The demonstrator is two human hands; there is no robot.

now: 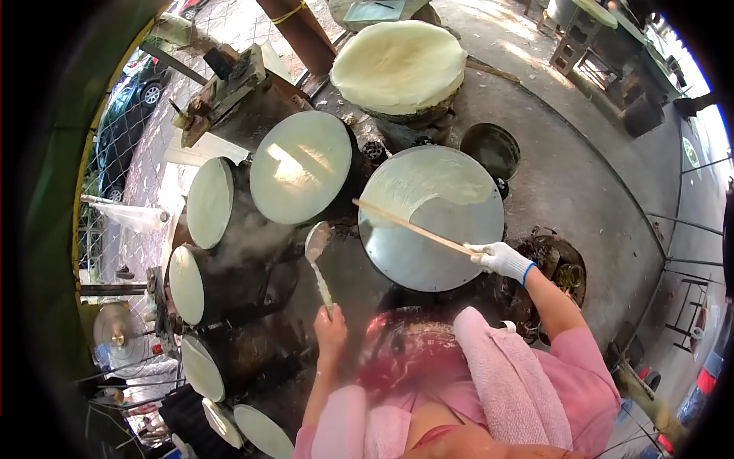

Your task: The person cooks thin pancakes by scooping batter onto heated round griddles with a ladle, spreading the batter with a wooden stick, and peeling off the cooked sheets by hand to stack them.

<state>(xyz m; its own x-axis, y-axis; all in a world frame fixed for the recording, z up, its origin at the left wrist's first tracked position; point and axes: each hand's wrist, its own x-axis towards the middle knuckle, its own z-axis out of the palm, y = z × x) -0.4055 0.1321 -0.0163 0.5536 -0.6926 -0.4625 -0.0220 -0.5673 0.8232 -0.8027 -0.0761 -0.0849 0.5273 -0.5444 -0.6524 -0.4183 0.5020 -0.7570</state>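
Note:
My right hand (506,261), in a white knit glove with a blue cuff, grips a long wooden stick (417,228). Its far end lies over a round metal griddle (428,260). Pale wet batter (440,174) coats the upper part of that griddle, while the lower part shows bare metal. Bare and closed, my left hand (331,329) holds the handle of a ladle (318,243), whose bowl has batter on it. The ladle is to the left of the griddle, apart from it.
Several more round pans with pale sheets, such as one large pan (300,167), curve along the left amid steam. A stack of pale round sheets (399,65) stands at the back. Beside the griddle are a dark pot (490,150) and a round container (562,271) of debris.

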